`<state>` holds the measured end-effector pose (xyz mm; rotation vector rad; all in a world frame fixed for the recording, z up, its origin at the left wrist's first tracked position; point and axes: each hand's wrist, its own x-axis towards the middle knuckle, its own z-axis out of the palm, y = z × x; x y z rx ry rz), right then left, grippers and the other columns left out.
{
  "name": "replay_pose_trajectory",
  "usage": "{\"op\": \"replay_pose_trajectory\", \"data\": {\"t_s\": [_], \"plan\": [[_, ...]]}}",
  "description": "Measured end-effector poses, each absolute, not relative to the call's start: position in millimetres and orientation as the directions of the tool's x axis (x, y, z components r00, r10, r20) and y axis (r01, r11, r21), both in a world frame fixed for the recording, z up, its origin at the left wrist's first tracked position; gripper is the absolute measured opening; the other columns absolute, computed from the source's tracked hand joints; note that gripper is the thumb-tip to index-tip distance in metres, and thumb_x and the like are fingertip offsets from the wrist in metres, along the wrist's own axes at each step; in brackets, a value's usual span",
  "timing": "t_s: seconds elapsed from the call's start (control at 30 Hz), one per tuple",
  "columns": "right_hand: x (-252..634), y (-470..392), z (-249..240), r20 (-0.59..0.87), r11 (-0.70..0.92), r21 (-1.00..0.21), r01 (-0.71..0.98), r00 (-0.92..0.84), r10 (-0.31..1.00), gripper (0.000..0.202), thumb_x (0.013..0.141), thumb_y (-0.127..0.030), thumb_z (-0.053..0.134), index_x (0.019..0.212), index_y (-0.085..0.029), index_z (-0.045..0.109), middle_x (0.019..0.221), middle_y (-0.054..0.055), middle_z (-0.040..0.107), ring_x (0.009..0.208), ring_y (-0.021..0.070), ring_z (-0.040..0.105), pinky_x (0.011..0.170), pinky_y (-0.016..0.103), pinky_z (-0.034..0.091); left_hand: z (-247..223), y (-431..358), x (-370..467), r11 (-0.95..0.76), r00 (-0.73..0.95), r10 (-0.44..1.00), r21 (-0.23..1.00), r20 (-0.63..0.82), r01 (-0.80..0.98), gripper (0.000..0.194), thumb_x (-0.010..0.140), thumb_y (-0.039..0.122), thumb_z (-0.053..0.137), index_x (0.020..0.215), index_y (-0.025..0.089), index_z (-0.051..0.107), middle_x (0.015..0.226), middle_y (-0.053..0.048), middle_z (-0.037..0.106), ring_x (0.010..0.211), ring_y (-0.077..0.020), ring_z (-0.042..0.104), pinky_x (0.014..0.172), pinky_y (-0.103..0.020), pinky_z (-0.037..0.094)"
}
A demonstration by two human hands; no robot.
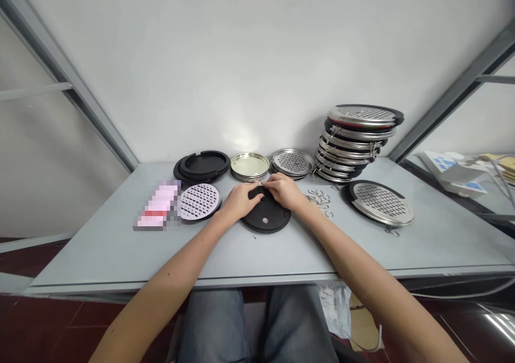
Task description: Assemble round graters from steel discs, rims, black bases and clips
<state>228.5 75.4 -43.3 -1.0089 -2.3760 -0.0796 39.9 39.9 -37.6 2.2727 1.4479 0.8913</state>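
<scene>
A black round disc (267,215) lies in front of me, with a small round pale sticker on its face. My left hand (241,199) is closed on the far left of the disc, its thumb bent over the top. At the far rim, my right hand (285,191) is closed in a pinch beside the left fingertips. A small bright bit shows between the two hands, but what the right fingers hold is hidden. Several loose metal clips (319,198) lie to the right of my right hand.
Behind are black rings (205,164), gold-toned round lids (249,164) and perforated metal discs (293,162). A tall stack of clipped discs (358,138) stands back right. One perforated disc (382,202) lies right, another (200,201) left, beside a blurred pink pile (159,202).
</scene>
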Motion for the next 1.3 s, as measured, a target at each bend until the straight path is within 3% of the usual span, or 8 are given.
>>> {"op": "replay_pose_trajectory", "data": {"t_s": [0.2,0.9,1.3], "plan": [[228,77,-43,0.502,0.714,-0.121,0.690,-0.577,0.644,0.030,0.095,-0.023,0.046,0.093,-0.018,0.075,0.080,0.008,0.066,0.079,0.0187,0.053,0.071,0.028,0.040,-40,43,39,-0.450,0.298,0.891,0.575,0.343,0.684,0.042,0.083,0.025,0.065,0.123,0.012,0.063,0.123,-0.012,0.065,0.115,-0.0254,0.061,0.100,-0.035,0.046],[226,74,-39,0.435,0.651,-0.087,0.754,-0.559,0.706,0.028,0.091,-0.016,0.048,0.098,-0.021,0.075,0.085,0.009,0.066,0.084,0.0204,0.055,0.068,0.029,0.040,-40,55,35,-0.448,0.346,0.891,0.696,0.295,0.562,0.037,0.078,0.022,0.069,0.114,0.016,0.069,0.121,-0.010,0.066,0.114,-0.0245,0.061,0.103,-0.037,0.044],[226,73,-38,0.432,0.655,-0.092,0.750,-0.563,0.705,0.029,0.089,-0.014,0.048,0.096,-0.020,0.075,0.083,0.009,0.064,0.083,0.0207,0.054,0.069,0.030,0.040,-43,60,33,-0.505,0.402,0.860,0.637,0.314,0.583,0.033,0.083,0.025,0.066,0.115,0.016,0.068,0.121,-0.011,0.065,0.113,-0.0240,0.061,0.101,-0.037,0.044]]}}
